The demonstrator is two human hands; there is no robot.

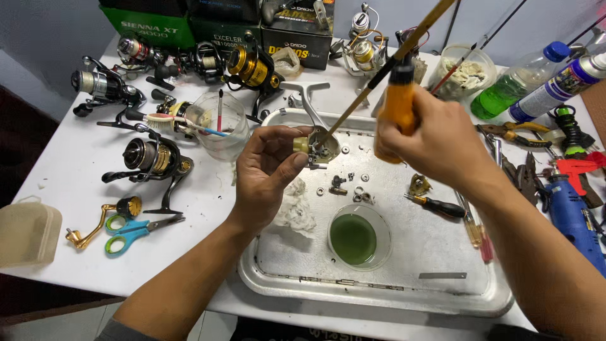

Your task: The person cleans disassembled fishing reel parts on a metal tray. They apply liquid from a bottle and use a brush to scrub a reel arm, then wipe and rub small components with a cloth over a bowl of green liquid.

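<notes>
So from my feed, the white counter (57,189) is packed, and a big metal tray (379,297) sits in the middle of it. Over the tray, my left hand (268,167) has its grip clamped on a small reel body (319,146), opened side up. My right hand (420,136) is closed tight around an orange-handled tool (398,104), its thin shaft running down into the reel body. Looks to me like the internals are being worked loose or cleaned; the tip needs careful aiming. Around it: spinning reels (148,158) at left, a dish of green liquid (353,239), a small screwdriver (439,206), loose washers (361,189) right below, easy to knock.
</notes>
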